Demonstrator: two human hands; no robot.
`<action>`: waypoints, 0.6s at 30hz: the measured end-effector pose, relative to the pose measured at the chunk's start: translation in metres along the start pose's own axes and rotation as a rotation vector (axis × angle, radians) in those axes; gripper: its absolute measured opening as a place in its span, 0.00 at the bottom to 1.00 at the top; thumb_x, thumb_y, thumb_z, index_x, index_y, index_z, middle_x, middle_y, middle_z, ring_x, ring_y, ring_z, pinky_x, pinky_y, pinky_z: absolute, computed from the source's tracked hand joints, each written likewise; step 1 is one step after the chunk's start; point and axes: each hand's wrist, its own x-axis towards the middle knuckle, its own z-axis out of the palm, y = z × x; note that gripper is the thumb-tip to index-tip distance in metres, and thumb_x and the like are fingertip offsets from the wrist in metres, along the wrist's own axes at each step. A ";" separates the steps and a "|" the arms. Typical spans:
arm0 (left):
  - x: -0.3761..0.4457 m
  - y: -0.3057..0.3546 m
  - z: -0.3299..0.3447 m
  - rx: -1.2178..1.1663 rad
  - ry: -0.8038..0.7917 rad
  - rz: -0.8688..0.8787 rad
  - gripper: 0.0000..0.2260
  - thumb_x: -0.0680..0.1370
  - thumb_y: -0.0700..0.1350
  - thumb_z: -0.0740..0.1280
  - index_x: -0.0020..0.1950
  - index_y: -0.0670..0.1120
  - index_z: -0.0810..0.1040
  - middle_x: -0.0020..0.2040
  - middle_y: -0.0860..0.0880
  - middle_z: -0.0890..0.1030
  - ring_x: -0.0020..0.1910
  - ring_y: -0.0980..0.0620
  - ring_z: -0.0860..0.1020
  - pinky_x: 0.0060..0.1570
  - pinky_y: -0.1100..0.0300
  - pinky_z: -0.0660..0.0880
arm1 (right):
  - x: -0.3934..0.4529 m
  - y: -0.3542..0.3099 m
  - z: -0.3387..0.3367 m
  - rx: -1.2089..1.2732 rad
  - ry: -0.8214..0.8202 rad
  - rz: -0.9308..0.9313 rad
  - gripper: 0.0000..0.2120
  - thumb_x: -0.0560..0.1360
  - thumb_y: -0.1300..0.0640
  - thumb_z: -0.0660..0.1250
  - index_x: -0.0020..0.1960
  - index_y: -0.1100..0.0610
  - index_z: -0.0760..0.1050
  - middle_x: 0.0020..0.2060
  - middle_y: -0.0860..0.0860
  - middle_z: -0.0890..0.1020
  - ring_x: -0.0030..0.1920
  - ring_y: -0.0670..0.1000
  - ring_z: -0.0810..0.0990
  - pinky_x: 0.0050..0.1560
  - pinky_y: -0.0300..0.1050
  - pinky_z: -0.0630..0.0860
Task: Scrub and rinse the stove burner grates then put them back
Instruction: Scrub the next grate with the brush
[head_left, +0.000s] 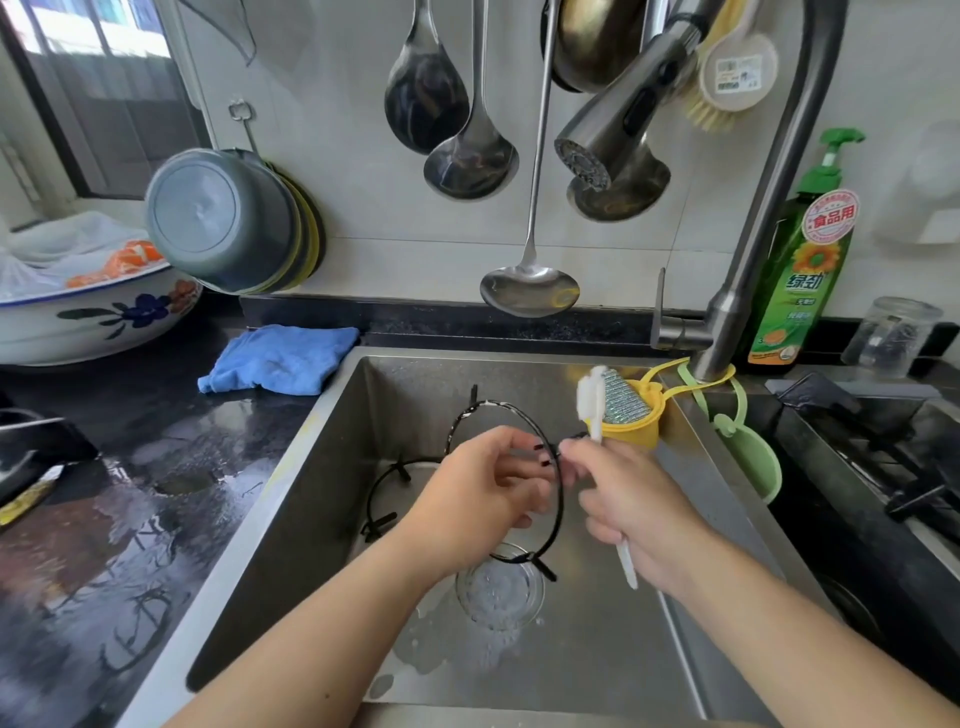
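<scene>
Over the sink (322, 499), the left hand (480, 486) grips a soapy grate (470, 413) — the right hand (631, 512) holds a brush (592, 397), bristles up. A second grate (387, 480) lies just left of the hands.

Blurred right hand (631, 512) perhaps grips brush (592, 400).

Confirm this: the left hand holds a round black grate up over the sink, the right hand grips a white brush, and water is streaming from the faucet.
Wrong on the water: the head view shows the faucet head dry, with nothing streaming. The left hand does hold the grate over the sink, and the right hand grips the white brush.
</scene>
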 end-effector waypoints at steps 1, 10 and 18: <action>0.001 -0.003 -0.002 0.076 0.032 0.030 0.08 0.80 0.37 0.69 0.55 0.48 0.78 0.45 0.47 0.86 0.41 0.46 0.85 0.42 0.53 0.82 | 0.003 -0.001 -0.003 0.072 0.007 0.026 0.07 0.80 0.56 0.65 0.47 0.60 0.76 0.36 0.56 0.74 0.22 0.45 0.59 0.21 0.38 0.52; 0.010 -0.011 -0.034 -0.307 0.295 -0.340 0.18 0.83 0.59 0.62 0.53 0.45 0.82 0.47 0.47 0.85 0.42 0.48 0.82 0.49 0.49 0.82 | 0.015 -0.010 -0.037 0.441 -0.066 0.116 0.11 0.81 0.58 0.61 0.42 0.61 0.72 0.33 0.52 0.74 0.19 0.43 0.58 0.18 0.36 0.54; 0.004 0.005 -0.023 -0.701 0.068 -0.119 0.12 0.85 0.41 0.61 0.65 0.40 0.78 0.36 0.46 0.75 0.24 0.54 0.66 0.24 0.63 0.61 | 0.019 -0.003 -0.034 0.218 0.004 0.077 0.16 0.83 0.50 0.62 0.46 0.61 0.80 0.36 0.52 0.78 0.21 0.43 0.60 0.22 0.38 0.57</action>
